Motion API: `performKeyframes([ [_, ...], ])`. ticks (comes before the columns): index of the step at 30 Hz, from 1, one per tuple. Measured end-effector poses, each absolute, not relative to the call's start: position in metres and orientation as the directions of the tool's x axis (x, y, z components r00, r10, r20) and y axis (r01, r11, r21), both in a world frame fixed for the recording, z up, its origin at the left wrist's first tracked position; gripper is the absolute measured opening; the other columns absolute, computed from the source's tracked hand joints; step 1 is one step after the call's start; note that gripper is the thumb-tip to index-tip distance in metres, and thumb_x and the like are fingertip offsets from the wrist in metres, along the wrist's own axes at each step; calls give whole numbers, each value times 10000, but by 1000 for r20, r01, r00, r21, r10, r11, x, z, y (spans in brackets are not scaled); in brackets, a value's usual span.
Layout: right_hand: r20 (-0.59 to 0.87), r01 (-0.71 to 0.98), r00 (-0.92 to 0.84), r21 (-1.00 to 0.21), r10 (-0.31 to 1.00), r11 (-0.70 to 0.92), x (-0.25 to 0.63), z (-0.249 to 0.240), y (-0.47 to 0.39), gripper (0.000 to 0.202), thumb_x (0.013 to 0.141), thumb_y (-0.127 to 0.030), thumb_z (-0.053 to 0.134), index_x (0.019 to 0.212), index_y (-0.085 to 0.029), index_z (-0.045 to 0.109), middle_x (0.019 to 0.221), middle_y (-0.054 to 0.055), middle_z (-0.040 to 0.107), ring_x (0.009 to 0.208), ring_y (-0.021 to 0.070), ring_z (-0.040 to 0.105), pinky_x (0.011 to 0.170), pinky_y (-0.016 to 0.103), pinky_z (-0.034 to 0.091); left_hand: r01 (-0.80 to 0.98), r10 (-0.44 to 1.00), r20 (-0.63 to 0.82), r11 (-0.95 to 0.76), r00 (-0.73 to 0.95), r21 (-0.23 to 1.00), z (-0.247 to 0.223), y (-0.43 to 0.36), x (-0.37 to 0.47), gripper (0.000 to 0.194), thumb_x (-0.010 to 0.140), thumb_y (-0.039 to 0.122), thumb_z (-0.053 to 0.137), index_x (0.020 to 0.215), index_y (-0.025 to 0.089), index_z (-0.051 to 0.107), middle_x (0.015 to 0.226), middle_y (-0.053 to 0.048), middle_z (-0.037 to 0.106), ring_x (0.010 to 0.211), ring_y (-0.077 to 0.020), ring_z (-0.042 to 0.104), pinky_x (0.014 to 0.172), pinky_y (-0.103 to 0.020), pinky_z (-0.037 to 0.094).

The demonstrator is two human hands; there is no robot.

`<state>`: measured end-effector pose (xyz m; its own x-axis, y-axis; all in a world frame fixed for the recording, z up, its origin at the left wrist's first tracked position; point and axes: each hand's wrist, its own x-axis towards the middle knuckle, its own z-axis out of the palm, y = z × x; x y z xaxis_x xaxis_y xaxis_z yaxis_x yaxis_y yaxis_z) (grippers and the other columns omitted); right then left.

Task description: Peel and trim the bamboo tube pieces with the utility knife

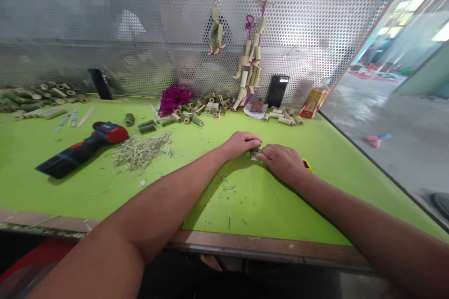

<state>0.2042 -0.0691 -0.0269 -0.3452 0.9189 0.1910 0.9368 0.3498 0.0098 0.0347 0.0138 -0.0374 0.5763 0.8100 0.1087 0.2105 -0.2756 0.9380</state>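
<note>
My left hand [242,144] is closed over a small dark grey piece [254,152] on the green tabletop, pinching it from above with thumb and fingers. Its exact kind is too small and too covered to tell. Right beside it, my right hand [281,160] is curled closed, its thumb and fingertips against the near right side of the piece. Whatever lies inside those curled fingers is hidden. A yellow and black object [306,164] shows partly from behind my right wrist. Fine shavings and dark crumbs [229,188] are scattered on the surface below the hands.
A cordless power tool [84,148] and a heap of shavings [143,150] lie left. Cut bamboo tubes [212,104], purple string [174,99], a phone [278,91] and a bottle [315,100] line the back. Bamboo figures [250,63] hang on the perforated metal wall [168,18].
</note>
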Motion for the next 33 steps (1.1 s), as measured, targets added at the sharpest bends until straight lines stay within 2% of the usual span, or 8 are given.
performKeyframes([
  [3,146,898,-438,25,887,440,203,-27,-73,467,965,-506,276,825,-215,614,793,32,641,747,161,551,626,273,308,203,830,94,-243,550,949,-40,15,35,362,781,363,598,1012,102,697,843,-65,693,591,-73,499,582,-212,417],
  [5,146,896,-442,23,885,444,203,-27,-75,468,960,-515,290,811,-214,615,799,30,642,748,159,551,616,271,302,196,832,86,-227,547,954,-40,15,34,372,777,369,601,1017,100,692,833,-67,691,573,-69,485,569,-212,410],
  [10,267,956,-279,-13,922,293,207,-27,-73,453,969,-475,292,836,-205,630,821,42,645,720,150,546,590,273,294,169,789,104,-255,606,952,-38,14,32,333,786,336,604,1026,123,693,936,-77,702,709,-96,565,696,-237,458],
  [12,274,960,-268,-9,924,281,207,-27,-71,444,971,-465,293,854,-205,634,846,47,652,745,152,555,606,273,310,150,772,129,-279,622,948,-37,14,32,318,787,325,607,1019,126,696,969,-78,702,782,-109,583,757,-247,462],
  [17,162,917,-394,10,905,398,206,-29,-70,460,960,-515,292,830,-216,616,815,36,654,756,162,562,630,272,333,175,791,103,-257,603,950,-37,13,33,302,793,315,596,1006,124,696,947,-75,706,747,-108,577,742,-255,466],
  [20,157,884,-465,33,872,465,205,-29,-72,437,960,-505,308,817,-219,605,812,32,655,798,174,566,645,276,333,188,807,88,-241,584,952,-36,12,33,296,795,302,587,1005,121,692,931,-72,706,716,-100,566,715,-245,463],
  [26,278,947,-309,6,909,320,208,-30,-71,447,967,-490,293,830,-207,610,836,41,649,748,158,555,606,270,317,189,772,118,-296,624,936,-34,14,32,300,794,303,585,999,115,695,936,-72,704,735,-101,564,739,-246,459],
  [33,215,940,-333,5,918,340,208,-28,-68,443,963,-498,308,820,-212,615,818,30,641,742,148,551,615,264,325,194,775,123,-303,619,933,-36,15,32,303,788,326,593,987,126,705,951,-71,703,800,-126,585,782,-268,461],
])
